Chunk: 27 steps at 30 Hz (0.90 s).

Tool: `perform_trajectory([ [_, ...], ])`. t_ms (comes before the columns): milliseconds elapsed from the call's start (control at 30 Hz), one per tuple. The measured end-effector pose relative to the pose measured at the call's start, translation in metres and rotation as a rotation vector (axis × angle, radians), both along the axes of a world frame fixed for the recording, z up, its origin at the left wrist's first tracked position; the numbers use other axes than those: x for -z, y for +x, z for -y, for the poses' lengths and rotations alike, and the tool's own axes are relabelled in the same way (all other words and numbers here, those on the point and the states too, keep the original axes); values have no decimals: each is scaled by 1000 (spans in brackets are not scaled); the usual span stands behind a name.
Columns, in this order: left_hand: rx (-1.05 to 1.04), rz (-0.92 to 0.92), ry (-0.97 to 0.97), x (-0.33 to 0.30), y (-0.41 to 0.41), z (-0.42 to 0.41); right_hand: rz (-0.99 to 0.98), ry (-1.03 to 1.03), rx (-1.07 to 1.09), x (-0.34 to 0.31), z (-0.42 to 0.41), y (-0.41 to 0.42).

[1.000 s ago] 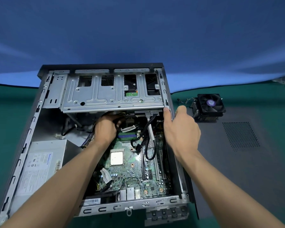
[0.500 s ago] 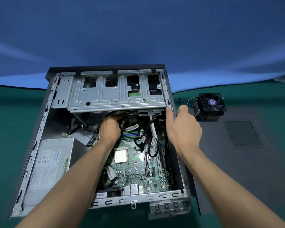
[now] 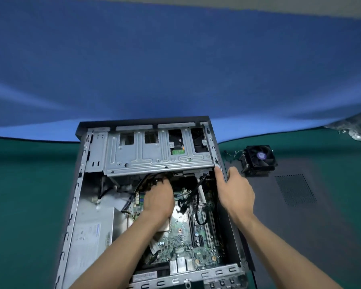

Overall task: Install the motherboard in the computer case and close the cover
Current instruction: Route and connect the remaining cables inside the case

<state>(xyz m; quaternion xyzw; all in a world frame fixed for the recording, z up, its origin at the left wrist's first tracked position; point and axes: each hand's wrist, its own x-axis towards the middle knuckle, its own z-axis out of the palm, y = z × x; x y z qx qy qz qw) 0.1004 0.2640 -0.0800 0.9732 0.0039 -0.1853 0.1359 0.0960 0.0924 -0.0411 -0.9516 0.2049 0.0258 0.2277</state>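
The open computer case (image 3: 79, 197) lies flat on the green table. The green motherboard (image 3: 198, 249) sits inside it on the right half. My left hand (image 3: 157, 202) reaches in over the board's far end, its fingers curled into black cables (image 3: 152, 180) under the drive cage (image 3: 154, 151); what they hold is hidden. My right hand (image 3: 236, 190) grips the case's right wall (image 3: 222, 170), thumb inside and fingers outside. The dark side cover (image 3: 300, 205) lies flat on the table to the right of the case.
A CPU cooler with a black fan (image 3: 258, 159) stands on the cover's far edge. The silver power supply (image 3: 90, 234) fills the case's left near corner. A blue backdrop rises behind the table. Crumpled clear plastic (image 3: 356, 128) lies far right.
The view has tilted and shifted, so the case sits further right. My left hand has drawn back a little from under the drive cage. My right hand keeps its hold on the wall.
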Motion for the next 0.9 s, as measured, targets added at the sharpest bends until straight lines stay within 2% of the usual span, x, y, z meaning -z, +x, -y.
perform_trajectory([
  [167,135,78,-27,-48,8,4,-109,16,-28,-9,1,0],
  [300,146,189,-194,-68,32,31,-258,-147,-205,-29,8,14],
  [467,157,253,-167,-63,59,70,-210,-115,-360,-49,34,18],
  [567,123,283,-114,-54,67,80,-118,-239,-520,-53,61,18],
  [700,149,297,-41,-46,69,80,-139,-360,-637,-43,90,36],
  [900,203,162,14,-53,73,81,-402,-664,-654,-5,120,83],
])
